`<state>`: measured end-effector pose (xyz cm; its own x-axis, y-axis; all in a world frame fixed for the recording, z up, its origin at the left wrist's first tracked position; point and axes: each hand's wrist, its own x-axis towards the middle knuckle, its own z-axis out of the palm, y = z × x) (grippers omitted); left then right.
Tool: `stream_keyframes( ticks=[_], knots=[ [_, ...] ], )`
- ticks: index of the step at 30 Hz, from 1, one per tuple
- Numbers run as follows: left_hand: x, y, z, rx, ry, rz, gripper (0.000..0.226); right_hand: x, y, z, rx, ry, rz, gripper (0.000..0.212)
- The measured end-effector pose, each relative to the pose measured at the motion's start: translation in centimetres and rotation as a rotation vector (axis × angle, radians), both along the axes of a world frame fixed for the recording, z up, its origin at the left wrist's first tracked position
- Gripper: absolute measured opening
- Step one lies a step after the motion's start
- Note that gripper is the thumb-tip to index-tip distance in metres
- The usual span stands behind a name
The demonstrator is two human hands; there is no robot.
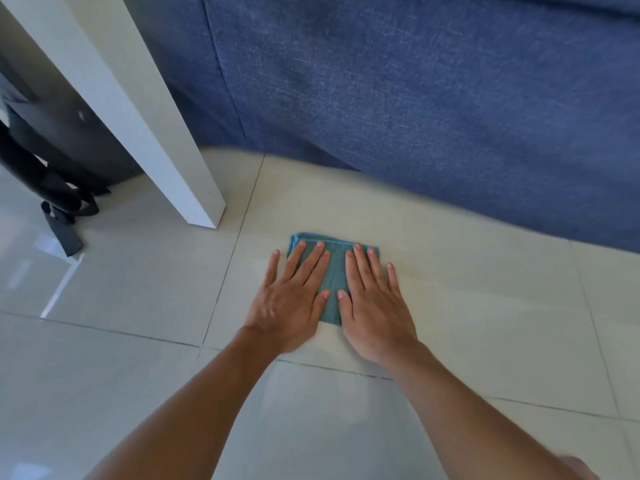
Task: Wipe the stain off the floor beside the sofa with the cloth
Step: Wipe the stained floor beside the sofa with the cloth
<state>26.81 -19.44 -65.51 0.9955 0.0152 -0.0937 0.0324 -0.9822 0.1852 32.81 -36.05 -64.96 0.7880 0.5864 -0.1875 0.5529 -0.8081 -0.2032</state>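
A folded teal cloth (335, 271) lies flat on the pale floor tiles (485, 306), a short way in front of the blue sofa (433, 98). My left hand (289, 303) presses flat on the cloth's left half, fingers spread, with the little finger off the cloth's edge on the tile. My right hand (374, 306) presses flat on its right half. Neither hand grips the cloth; both palms rest on top. No stain shows on the tiles around the cloth; whatever is under the cloth is hidden.
A white table leg (180, 161) stands on the floor just left of the cloth. Behind it lies a dark bag with straps (62, 202). The sofa's fabric side runs along the far and right edge of the tiles.
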Motion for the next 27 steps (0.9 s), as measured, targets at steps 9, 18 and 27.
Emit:
stream_keyframes(
  ticks=[9, 18, 27],
  knots=[
    [-5.5, 2.7, 0.1, -0.174, -0.142, 0.257, 0.059, -2.4, 2.3, -0.3, 0.072, -0.068, -0.118, 0.069],
    [-13.8, 10.6, 0.1, -0.119, -0.135, 0.737, 0.061, -3.0, 9.7, -0.3, 0.101, -0.027, -0.025, 0.071],
    [-14.2, 11.0, -0.1, -0.128, -0.169, 0.731, 0.057, -9.6, 3.9, 0.6, 0.029, -0.016, 0.308, 0.081]
  ],
)
